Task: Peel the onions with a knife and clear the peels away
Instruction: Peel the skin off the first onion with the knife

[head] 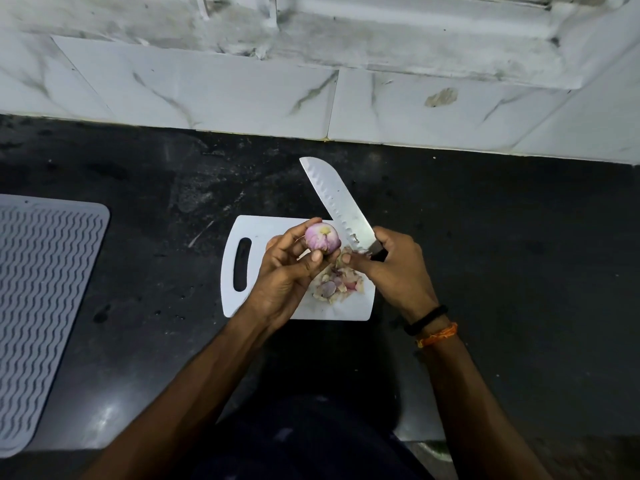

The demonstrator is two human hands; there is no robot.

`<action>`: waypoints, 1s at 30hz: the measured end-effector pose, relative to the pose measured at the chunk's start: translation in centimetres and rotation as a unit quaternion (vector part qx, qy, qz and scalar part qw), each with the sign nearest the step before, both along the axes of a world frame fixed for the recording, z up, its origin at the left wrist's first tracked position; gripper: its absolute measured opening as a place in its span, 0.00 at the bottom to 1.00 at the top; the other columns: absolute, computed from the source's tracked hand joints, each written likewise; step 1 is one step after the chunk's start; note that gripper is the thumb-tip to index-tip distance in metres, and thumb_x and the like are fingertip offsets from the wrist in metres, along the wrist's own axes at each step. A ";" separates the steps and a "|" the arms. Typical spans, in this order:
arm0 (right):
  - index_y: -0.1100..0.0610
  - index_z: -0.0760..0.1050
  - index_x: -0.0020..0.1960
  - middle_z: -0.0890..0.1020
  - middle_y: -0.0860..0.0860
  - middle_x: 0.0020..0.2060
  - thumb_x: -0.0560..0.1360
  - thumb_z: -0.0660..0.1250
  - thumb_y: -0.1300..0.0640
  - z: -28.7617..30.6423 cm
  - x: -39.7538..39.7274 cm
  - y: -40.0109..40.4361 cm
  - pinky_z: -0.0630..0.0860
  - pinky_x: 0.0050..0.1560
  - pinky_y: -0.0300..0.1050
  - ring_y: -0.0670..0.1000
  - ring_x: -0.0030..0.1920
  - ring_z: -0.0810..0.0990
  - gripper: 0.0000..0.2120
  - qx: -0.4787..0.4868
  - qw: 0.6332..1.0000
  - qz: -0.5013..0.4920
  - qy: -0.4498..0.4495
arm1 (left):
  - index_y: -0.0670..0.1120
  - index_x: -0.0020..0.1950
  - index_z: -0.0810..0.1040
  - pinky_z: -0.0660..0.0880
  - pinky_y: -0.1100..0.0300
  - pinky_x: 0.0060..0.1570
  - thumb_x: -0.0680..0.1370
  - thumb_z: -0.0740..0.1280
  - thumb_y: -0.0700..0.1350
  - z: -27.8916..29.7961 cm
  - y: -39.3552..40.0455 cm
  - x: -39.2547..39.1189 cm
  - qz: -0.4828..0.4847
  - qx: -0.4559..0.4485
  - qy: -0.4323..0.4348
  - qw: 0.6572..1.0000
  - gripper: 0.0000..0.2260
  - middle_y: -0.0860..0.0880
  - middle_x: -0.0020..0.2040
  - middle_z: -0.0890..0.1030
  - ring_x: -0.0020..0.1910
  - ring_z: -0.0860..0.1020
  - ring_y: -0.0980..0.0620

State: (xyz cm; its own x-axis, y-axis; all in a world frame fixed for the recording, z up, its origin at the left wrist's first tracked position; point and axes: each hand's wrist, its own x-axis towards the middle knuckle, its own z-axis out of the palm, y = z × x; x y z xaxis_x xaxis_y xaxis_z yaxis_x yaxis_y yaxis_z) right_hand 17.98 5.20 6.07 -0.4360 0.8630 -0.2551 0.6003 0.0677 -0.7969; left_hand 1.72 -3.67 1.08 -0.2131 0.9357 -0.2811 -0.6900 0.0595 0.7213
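My left hand (287, 271) grips a small purple onion (322, 238), mostly peeled, its pale cut end facing up, just above the white cutting board (263, 226). My right hand (394, 268) holds the dark handle of a wide-bladed knife (337, 202). The blade points up and away to the left, and its heel lies close beside the onion's right side. A heap of onion peels (337, 284) lies on the board below and between both hands.
The board sits on a black stone counter (502, 237). A grey ribbed drying mat (41, 299) lies at the left edge. White marble-patterned wall tiles (242, 95) run along the back of the counter.
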 end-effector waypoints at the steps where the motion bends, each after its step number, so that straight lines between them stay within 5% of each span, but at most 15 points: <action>1: 0.51 0.80 0.60 0.84 0.43 0.49 0.71 0.78 0.53 0.1 -0.1 0.0 0.80 0.48 0.39 0.42 0.49 0.82 0.19 -0.003 1.000 0.005 0.006 | 0.36 0.72 0.70 0.72 0.42 0.68 0.75 0.72 0.35 0.0 0.0 0.0 0.002 -0.003 -0.003 1.000 0.26 0.34 0.71 0.73 0.69 0.74 0.35; 7: 0.47 0.79 0.57 0.84 0.40 0.48 0.68 0.77 0.62 0.0 -0.1 0.0 0.78 0.47 0.33 0.38 0.48 0.82 0.20 -0.011 0.999 0.032 0.026 | 0.33 0.67 0.72 0.75 0.40 0.65 0.74 0.69 0.33 0.6 0.2 0.2 0.019 -0.033 -0.053 0.998 0.21 0.31 0.64 0.78 0.64 0.77 0.30; 11: 0.52 0.80 0.59 0.85 0.43 0.52 0.73 0.75 0.56 0.0 -0.3 -0.1 0.80 0.48 0.38 0.41 0.50 0.83 0.15 -0.019 0.999 0.013 0.035 | 0.36 0.65 0.75 0.76 0.44 0.63 0.71 0.72 0.33 0.5 0.2 0.1 0.019 -0.033 -0.049 0.998 0.22 0.32 0.64 0.77 0.62 0.78 0.34; 14: 0.54 0.80 0.49 0.83 0.44 0.42 0.78 0.70 0.50 0.5 -0.5 -0.1 0.75 0.39 0.37 0.39 0.40 0.80 0.07 -0.022 0.999 -0.007 0.036 | 0.40 0.63 0.78 0.75 0.43 0.65 0.70 0.73 0.33 0.6 0.1 0.1 0.012 -0.017 -0.033 0.999 0.21 0.37 0.61 0.81 0.60 0.80 0.40; 19: 0.60 0.77 0.39 0.82 0.51 0.34 0.80 0.64 0.45 0.6 -0.5 -0.4 0.79 0.38 0.57 0.49 0.34 0.79 0.20 0.027 1.000 -0.010 0.003 | 0.37 0.66 0.75 0.74 0.43 0.67 0.74 0.70 0.32 0.9 0.1 0.2 0.020 -0.001 -0.047 0.999 0.21 0.37 0.63 0.80 0.62 0.80 0.39; 25: 0.60 0.79 0.44 0.81 0.50 0.33 0.78 0.59 0.36 0.4 -0.9 -1.0 0.77 0.36 0.54 0.49 0.34 0.80 0.27 0.129 0.991 0.013 -0.033 | 0.36 0.64 0.77 0.75 0.42 0.65 0.74 0.69 0.32 1.1 0.0 0.3 0.042 -0.024 -0.035 0.998 0.18 0.36 0.61 0.81 0.61 0.80 0.38; 30: 0.59 0.75 0.38 0.79 0.50 0.30 0.79 0.63 0.40 0.3 -0.5 -0.9 0.75 0.33 0.50 0.48 0.31 0.77 0.23 0.148 0.986 0.028 -0.070 | 0.37 0.67 0.77 0.75 0.42 0.65 0.72 0.75 0.34 1.1 -0.1 0.1 0.043 -0.025 -0.008 0.999 0.24 0.35 0.63 0.80 0.64 0.79 0.36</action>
